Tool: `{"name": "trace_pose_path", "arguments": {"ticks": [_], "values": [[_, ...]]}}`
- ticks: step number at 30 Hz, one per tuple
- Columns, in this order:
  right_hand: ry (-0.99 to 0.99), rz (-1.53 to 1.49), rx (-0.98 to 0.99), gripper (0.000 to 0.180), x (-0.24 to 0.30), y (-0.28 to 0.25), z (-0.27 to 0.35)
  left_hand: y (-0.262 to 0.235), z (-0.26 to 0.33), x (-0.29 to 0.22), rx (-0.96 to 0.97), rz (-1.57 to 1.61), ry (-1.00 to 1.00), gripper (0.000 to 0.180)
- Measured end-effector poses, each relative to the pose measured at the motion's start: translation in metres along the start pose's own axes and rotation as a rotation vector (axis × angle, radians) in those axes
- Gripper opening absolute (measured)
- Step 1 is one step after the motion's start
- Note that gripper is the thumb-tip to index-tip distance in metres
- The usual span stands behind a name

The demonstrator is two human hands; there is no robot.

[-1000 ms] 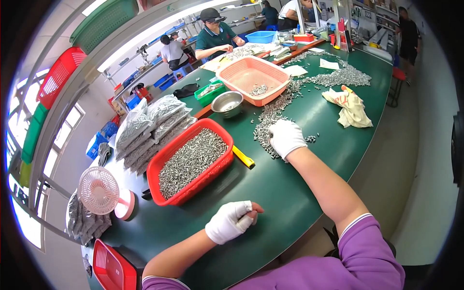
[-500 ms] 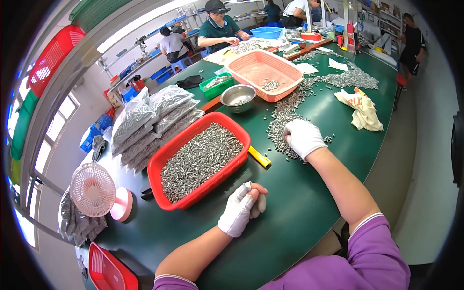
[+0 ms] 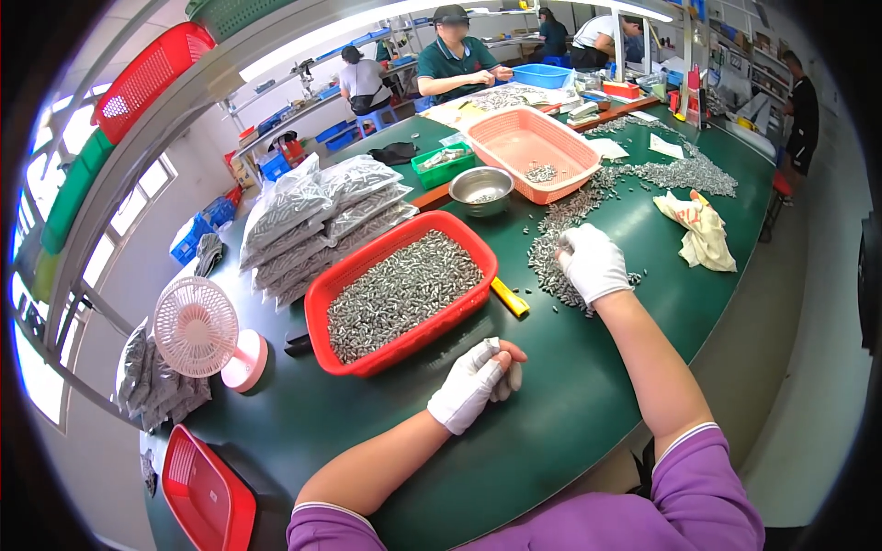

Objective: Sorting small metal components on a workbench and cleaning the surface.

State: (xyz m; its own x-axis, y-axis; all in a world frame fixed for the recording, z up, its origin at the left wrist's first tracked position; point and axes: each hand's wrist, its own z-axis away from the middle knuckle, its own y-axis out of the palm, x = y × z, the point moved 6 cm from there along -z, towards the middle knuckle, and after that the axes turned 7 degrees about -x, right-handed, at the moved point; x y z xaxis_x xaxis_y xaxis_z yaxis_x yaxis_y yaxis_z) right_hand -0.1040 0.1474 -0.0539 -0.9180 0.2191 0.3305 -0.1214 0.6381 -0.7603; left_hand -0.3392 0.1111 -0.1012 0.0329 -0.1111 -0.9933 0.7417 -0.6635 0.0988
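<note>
My right hand (image 3: 593, 264), in a white glove, is at the near end of a long pile of small metal pins (image 3: 549, 250) strewn over the green table. Its fingers are curled down into the pins, and what they pinch is hidden. My left hand (image 3: 473, 386), in a white glove with bare fingertips, is held above the table with its fingers curled together; I cannot make out anything in it. Beyond it stands a red plastic basket (image 3: 323, 317) full of the same kind of pins. A yellow-handled tool (image 3: 510, 298) lies against the basket's right side.
Bagged pins (image 3: 317, 225) are stacked left of the basket. A pink fan (image 3: 197, 329) and an empty-looking red basket (image 3: 197, 500) stand at left. Farther off are a steel bowl (image 3: 481, 190), a green box (image 3: 444, 165), a pink basket (image 3: 542, 138) and a cream cloth (image 3: 695, 230). A co-worker (image 3: 455, 60) sits opposite.
The whole view has shifted, so things on the table appear farther right. My right hand stays at the pins and my left hand keeps its curled pose.
</note>
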Motion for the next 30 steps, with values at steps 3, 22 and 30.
{"name": "trace_pose_path", "arguments": {"ticks": [3,22,30], "values": [[0.004,-0.038,-0.262,0.029,-0.018,-0.025,-0.014,0.002,-0.004,-0.001,0.004,-0.042,0.018,0.024],[0.501,0.067,-0.400,0.033,-0.298,-0.065,0.000,0.026,0.008,-0.007,-0.114,-0.520,-0.011,0.024],[0.086,-0.788,-0.764,0.040,-0.186,-0.136,0.030,-0.051,0.041,-0.138,-0.538,-0.457,0.548,0.022]]}}
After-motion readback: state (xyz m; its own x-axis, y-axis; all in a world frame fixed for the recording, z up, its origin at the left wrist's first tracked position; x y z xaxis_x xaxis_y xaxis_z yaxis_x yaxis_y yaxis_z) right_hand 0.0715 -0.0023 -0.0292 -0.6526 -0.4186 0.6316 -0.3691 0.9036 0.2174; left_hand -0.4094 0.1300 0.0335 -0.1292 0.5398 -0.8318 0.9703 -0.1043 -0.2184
